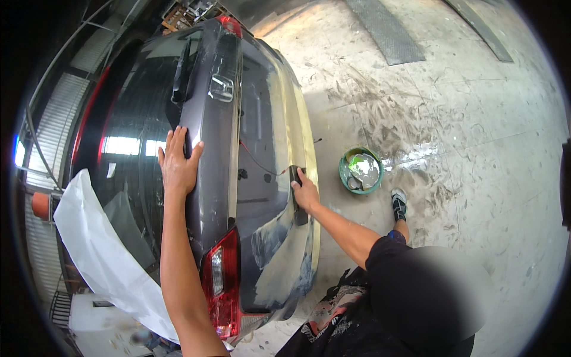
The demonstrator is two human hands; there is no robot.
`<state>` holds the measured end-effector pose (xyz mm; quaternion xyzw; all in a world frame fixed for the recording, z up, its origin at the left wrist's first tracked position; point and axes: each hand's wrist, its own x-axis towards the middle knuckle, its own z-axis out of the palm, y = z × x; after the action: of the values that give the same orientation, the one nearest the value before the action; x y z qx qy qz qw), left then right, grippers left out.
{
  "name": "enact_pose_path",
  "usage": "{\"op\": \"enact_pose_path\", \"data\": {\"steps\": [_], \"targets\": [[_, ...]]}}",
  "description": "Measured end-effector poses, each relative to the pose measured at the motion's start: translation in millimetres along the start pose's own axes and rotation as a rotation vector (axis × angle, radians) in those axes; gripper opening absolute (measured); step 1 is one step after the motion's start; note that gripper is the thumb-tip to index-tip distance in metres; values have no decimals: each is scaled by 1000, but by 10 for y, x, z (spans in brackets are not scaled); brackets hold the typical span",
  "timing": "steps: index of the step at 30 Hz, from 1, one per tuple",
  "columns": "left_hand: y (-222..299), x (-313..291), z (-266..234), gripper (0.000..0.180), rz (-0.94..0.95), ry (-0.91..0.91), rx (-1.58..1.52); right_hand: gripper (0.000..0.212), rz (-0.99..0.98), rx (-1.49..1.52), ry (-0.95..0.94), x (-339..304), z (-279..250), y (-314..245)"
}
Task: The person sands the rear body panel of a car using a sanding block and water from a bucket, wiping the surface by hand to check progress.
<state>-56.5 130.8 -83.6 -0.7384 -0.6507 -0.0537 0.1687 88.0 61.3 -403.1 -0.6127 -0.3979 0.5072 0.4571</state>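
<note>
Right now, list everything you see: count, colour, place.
Car: one, dark grey, left of centre.
Rear window: one, dark, left.
Rear wiper: one, black, on the window.
Tail lights: two, red, near and far corners.
Emblem: one, chrome, on the tailgate.
Bumper: one, dark grey with cream patches, car's right edge.
Wire: one, red, on the car's rear.
Sanding block: one, black, on the bumper.
Tub: one, green, on the floor.
Floor strips: two, dark grey, upper right.
Sheet: one, white, lower left.
Cylinder: one, orange, far left.
Corrugated panels: several, pale, far left.
Shoe: one, dark, near the tub.
Clothing: black, bottom; pieces uncountable.
Left hand: one, bare, flat by the window's edge.
Right hand: one, bare, gripping the sanding block.
</note>
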Motion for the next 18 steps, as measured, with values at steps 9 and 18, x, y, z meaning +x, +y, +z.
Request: {"op": "enact_pose_path", "data": {"steps": [9, 18], "targets": [[19, 18, -27, 63, 22, -20, 0, 57, 14, -31, -35, 773, -99, -173], [80, 65, -108, 64, 55, -56, -13, 55, -19, -35, -30, 1452, -141, -416]]}}
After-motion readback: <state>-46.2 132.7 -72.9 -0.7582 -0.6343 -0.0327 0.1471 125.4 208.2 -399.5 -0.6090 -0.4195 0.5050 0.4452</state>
